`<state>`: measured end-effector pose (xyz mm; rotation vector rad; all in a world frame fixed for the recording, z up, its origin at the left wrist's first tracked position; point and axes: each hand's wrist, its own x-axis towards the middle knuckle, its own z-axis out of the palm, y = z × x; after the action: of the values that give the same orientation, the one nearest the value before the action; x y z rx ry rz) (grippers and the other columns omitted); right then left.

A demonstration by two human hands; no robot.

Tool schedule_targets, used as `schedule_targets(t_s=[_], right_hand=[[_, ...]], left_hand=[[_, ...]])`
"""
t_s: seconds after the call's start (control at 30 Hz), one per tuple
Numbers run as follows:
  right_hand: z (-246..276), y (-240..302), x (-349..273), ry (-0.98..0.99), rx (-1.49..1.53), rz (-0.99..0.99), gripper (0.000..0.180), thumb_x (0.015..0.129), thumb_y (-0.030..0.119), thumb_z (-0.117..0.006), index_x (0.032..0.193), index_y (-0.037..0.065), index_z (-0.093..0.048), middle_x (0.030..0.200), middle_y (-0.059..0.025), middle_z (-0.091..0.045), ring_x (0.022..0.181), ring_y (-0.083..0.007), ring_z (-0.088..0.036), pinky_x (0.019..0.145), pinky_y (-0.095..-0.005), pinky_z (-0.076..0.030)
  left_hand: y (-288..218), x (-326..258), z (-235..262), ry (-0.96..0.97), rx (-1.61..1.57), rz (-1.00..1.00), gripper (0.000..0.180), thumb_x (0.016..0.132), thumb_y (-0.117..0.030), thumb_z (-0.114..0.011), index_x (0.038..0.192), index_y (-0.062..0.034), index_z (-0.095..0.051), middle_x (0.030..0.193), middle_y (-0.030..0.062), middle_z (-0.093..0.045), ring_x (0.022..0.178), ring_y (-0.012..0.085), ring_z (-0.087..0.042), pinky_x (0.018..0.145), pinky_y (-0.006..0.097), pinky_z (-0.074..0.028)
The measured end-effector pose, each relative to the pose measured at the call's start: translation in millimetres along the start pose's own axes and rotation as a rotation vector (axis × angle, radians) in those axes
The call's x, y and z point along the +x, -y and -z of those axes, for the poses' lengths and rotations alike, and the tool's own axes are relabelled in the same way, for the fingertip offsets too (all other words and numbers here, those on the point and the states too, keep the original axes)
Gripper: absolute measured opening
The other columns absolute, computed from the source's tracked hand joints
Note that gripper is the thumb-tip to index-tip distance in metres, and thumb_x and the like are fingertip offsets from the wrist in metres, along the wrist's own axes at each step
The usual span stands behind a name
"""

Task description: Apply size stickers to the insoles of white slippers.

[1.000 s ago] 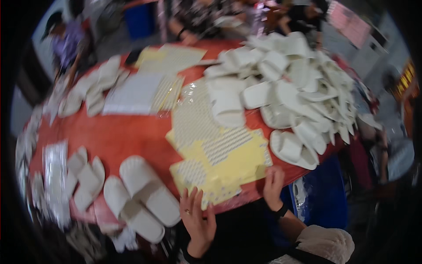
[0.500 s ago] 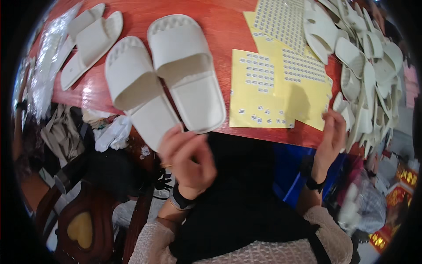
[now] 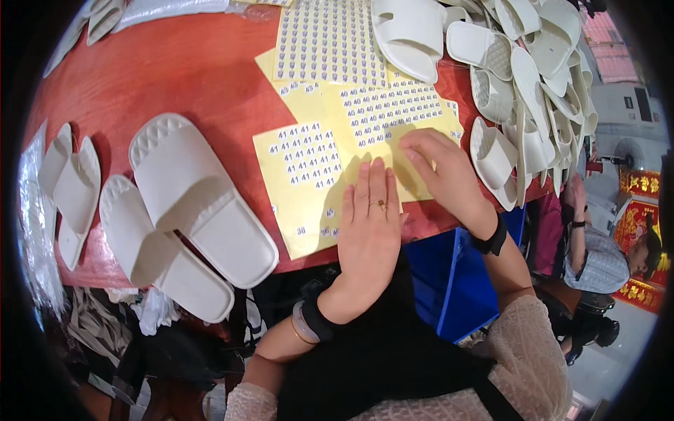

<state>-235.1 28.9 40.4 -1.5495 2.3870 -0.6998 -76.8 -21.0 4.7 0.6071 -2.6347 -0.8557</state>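
My left hand lies flat with its fingers stretched out, over the lower right part of a yellow sheet of small white number stickers. Beside it, my right hand bends over a second yellow sticker sheet, with thumb and fingers curled together. Whatever its fingertips pinch is hidden or too small to make out. To the left of my hands, a pair of off-white slippers, one larger in view and one partly behind it, rests at the table edge, touched by neither hand.
Another slipper pair lies at the far left of the red table, by clear plastic wrap. More sticker sheets lie farther back. A heap of slippers fills the right side. Below stands a blue bin; a person sits at right.
My left hand has left the slipper's heel and moved right onto the sticker sheets. My right hand has come leftward over the sheets. The view has shifted, showing more of the room at right.
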Motion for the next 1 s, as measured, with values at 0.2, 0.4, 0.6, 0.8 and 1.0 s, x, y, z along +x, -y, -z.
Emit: schedule_targets(t_s=[0.2,0.4,0.6,0.8,1.0], right_hand=[[-15.8,-0.1,14.7,-0.073,-0.002,0.112,0.013,0.080,0.006,-0.060,0.093,0.006,-0.062,0.095,-0.0088,-0.059,0.088,-0.0288,-0.058,0.074,-0.0369,-0.048],[-31.5,7.2,21.4,0.131,0.240,-0.041,0.013,0.080,0.009,-0.057,0.091,0.004,-0.061,0.088,-0.0090,-0.056,0.084,-0.0275,-0.057,0.072,-0.0377,-0.047],[-41.7,-8.0,24.0,0.059,0.233,0.178,0.022,0.094,0.022,-0.042,0.094,0.003,-0.054,0.096,-0.0150,-0.052,0.092,-0.0296,-0.053,0.078,-0.0377,-0.044],[-57.3,-13.5,24.0,-0.123,0.039,0.302,0.011,0.077,0.013,-0.059,0.080,0.007,-0.051,0.087,-0.0092,-0.048,0.085,-0.0274,-0.053,0.067,-0.0377,-0.045],[-60.4,-18.6,27.6,-0.116,0.055,0.298,0.014,0.075,0.013,-0.063,0.076,0.008,-0.050,0.083,-0.0080,-0.048,0.082,-0.0272,-0.053,0.064,-0.0384,-0.044]], left_hand=[[10.6,7.0,-1.0,0.064,0.140,-0.015,0.063,0.076,-0.021,-0.069,0.127,0.0080,-0.046,0.138,0.0209,-0.040,0.131,0.0341,-0.037,0.104,0.042,-0.034],[10.1,1.3,-3.4,0.050,0.091,0.005,0.063,0.075,-0.021,-0.069,0.127,0.0080,-0.046,0.139,0.0197,-0.039,0.130,0.0357,-0.037,0.104,0.043,-0.033],[14.8,9.3,3.3,0.101,0.096,-0.028,0.058,0.074,-0.013,-0.068,0.123,0.0099,-0.047,0.133,0.0259,-0.044,0.126,0.0409,-0.040,0.104,0.046,-0.034],[8.6,6.2,11.9,0.017,0.106,-0.223,0.050,0.089,-0.025,-0.058,0.124,0.0100,-0.050,0.124,0.0286,-0.052,0.120,0.0424,-0.045,0.103,0.046,-0.035],[2.5,11.3,17.3,0.027,0.084,-0.198,0.053,0.086,-0.024,-0.060,0.124,0.0116,-0.048,0.123,0.0309,-0.051,0.116,0.0436,-0.047,0.102,0.046,-0.037]])
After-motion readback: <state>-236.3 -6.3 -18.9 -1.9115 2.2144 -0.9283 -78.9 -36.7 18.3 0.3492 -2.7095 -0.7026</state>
